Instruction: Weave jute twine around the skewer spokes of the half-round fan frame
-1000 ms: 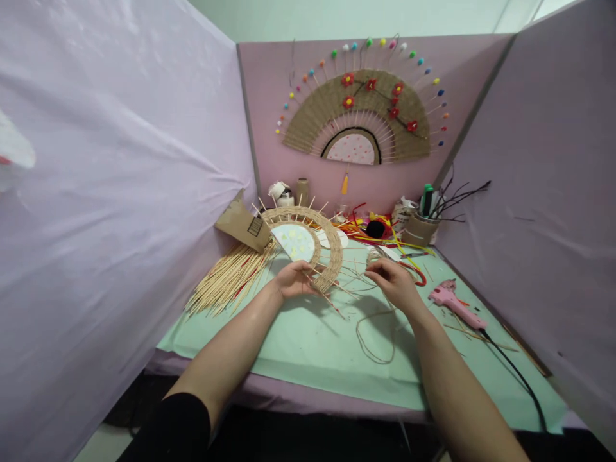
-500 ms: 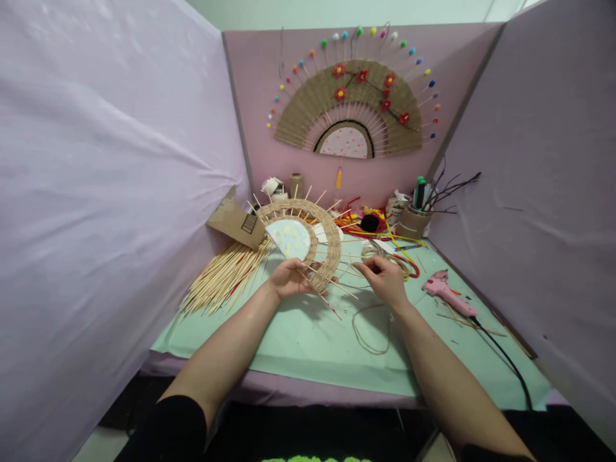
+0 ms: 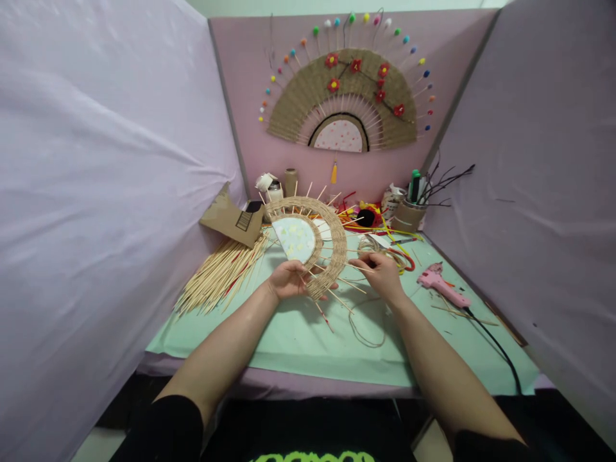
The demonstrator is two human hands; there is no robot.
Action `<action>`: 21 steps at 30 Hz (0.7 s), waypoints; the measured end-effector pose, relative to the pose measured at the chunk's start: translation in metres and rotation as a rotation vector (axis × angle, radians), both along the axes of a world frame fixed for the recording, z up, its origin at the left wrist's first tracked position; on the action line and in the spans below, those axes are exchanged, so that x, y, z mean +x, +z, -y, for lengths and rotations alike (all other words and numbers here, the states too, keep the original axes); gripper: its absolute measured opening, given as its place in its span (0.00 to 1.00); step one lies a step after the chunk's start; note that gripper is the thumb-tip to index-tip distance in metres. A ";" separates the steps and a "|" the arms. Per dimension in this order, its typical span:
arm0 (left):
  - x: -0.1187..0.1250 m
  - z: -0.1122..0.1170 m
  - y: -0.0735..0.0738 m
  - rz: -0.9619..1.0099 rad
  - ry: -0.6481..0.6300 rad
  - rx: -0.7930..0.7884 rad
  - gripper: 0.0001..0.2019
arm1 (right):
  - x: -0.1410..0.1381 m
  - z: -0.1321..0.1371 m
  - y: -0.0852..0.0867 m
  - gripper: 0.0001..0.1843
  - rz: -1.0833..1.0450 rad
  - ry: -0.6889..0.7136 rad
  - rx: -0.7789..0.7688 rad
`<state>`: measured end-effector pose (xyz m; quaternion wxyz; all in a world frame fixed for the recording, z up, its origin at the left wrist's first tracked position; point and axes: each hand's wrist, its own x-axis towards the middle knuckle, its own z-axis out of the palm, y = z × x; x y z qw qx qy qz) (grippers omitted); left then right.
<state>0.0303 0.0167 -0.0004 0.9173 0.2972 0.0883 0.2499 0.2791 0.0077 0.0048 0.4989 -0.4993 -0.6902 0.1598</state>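
Note:
My left hand [image 3: 289, 280] grips the lower end of a half-round woven fan [image 3: 339, 247], which is held up over the table. Its thin wooden sticks spread outward through a wide band of tan twine, around a pale centre [image 3: 294, 240] with yellow patterns. At the fan's right edge my right hand [image 3: 380, 273] is pinched closed beside the stick ends. The strand in its fingers appears to be twine, though the fingertips partly hide it. Below, a loose loop of twine [image 3: 368, 343] lies on the green tabletop.
A heap of wooden sticks [image 3: 216, 276] and torn cardboard [image 3: 231, 218] lie at left. On the right are a pink glue gun [image 3: 443, 285] with its black cord and a pot [image 3: 408, 216] of twigs and pens. A larger decorated fan [image 3: 308, 96] hangs on the back wall.
The fan has turned slightly clockwise, its woven band shifting right. My right hand has come closer to the band's edge, still pinched. The whole view has shifted a little.

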 end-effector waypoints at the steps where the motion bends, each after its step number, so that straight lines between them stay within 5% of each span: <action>1: -0.001 -0.001 0.000 -0.001 -0.003 0.003 0.22 | 0.002 -0.001 0.000 0.19 -0.007 -0.007 0.008; 16: -0.013 -0.009 0.003 -0.107 0.010 0.058 0.23 | 0.021 -0.006 0.010 0.09 0.051 -0.026 0.244; 21: -0.014 -0.005 0.004 -0.147 -0.066 0.054 0.25 | 0.022 -0.006 0.010 0.10 0.022 0.007 0.177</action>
